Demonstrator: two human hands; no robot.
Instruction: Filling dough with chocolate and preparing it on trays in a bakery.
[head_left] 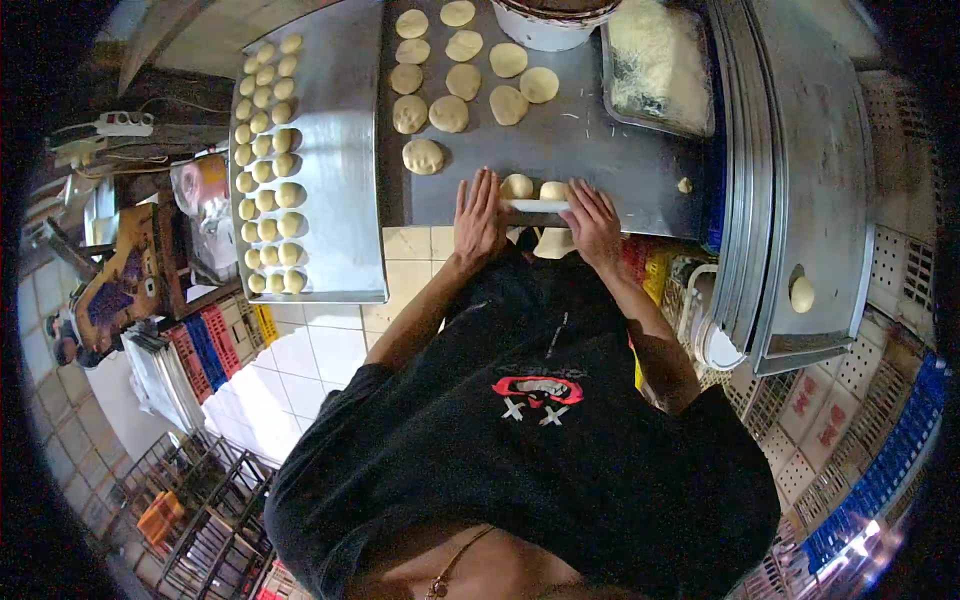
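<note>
A white rolling pin lies crosswise near the front edge of the grey metal worktop. My left hand rests flat over its left end, fingers stretched forward. Over the right end lies my right hand, its fingers also extended and its thumb toward the pin. Just beyond the pin sit two dough pieces, a left one and a right one. On the near side, a pale flat piece, apparently dough, shows between my hands. Several flattened dough rounds lie farther up the worktop, the nearest one beyond my left hand.
To the left, a metal tray carries rows of small dough balls. A flour-dusted tray and a white bucket stand at the back. Stacked metal trays rise at the right, one dough ball on top. Plastic crates stand lower left.
</note>
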